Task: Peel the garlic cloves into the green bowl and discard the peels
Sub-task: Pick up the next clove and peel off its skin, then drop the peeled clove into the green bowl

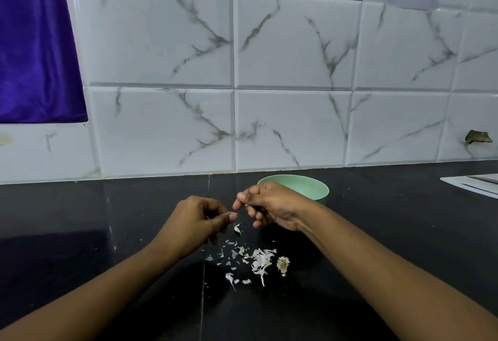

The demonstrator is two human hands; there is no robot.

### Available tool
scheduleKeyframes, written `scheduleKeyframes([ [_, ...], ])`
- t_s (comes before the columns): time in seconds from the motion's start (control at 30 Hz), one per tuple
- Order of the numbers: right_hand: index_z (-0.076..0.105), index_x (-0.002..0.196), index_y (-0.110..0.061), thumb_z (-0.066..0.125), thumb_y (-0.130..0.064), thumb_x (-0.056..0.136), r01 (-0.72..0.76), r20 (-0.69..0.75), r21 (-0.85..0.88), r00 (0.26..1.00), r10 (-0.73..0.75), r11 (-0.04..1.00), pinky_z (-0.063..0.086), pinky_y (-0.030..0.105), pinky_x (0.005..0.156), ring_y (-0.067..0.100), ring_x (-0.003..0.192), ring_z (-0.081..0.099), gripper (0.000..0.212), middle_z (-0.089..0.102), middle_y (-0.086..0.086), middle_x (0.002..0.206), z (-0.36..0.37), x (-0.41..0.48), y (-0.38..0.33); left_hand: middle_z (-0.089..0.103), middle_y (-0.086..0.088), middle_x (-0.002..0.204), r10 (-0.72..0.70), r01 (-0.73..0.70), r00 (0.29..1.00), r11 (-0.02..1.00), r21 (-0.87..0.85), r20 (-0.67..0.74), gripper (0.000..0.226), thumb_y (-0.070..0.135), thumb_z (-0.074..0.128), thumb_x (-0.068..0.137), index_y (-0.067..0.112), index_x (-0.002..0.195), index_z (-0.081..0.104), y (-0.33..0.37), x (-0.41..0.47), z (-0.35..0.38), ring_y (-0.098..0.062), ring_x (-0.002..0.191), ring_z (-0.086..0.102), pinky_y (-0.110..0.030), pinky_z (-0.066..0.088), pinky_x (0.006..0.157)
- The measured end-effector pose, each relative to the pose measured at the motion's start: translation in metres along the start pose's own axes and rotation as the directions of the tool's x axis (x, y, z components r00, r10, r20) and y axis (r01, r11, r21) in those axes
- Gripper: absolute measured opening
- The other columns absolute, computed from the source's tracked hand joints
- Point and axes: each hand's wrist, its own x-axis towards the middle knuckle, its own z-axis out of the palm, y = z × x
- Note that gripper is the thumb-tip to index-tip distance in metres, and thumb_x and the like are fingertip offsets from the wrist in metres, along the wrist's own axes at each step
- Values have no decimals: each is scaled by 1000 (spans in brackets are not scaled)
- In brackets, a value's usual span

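Both forearms reach in from the bottom edge over the dark surface. The left hand hovers with its fingers curled tight and the thumb tip against the forefinger; I cannot tell whether they pinch anything. Garlic peels lie scattered between the arms. The right hand is raised, fingers curled, thumb and forefinger tips together; what they hold is hidden. The green bowl stands just behind that hand.

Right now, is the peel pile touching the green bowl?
Apart. The head view shows dark counter and the right hand between peel pile and green bowl.
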Motion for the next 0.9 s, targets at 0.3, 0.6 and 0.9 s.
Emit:
scheduleKeyframes([
  [0.3, 62, 103, 3, 40, 7, 95, -97, 128, 343, 990, 56, 934, 57, 17, 64, 13, 78, 72, 23, 73, 12, 88, -13, 2, -5, 71, 3, 67, -25, 25, 999, 1000, -12, 20, 18, 27, 68, 85, 18, 70, 70, -4, 2, -2, -17, 54, 68, -18, 49, 53],
  [0.6, 65, 95, -1, 53, 9, 87, -50, 58, 300, 998, 34, 953, 56, 15, 64, 11, 75, 72, 17, 73, 9, 85, -10, -3, -9, 72, -2, 69, -29, 29, 999, 999, -31, 18, 15, 21, 69, 85, 22, 70, 70, -5, 2, -2, -17, 54, 67, -22, 51, 51],
  [0.9, 64, 98, -3, 47, 0, 95, -2, 63, 152, 998, -7, 988, 56, 19, 56, 5, 56, 63, 17, 66, 2, 67, -15, -9, -17, 71, -1, 68, -53, 55, 998, 997, -61, 29, 12, 21, 68, 86, 20, 75, 71, -5, 1, -2, -18, 53, 67, -25, 51, 50],
])
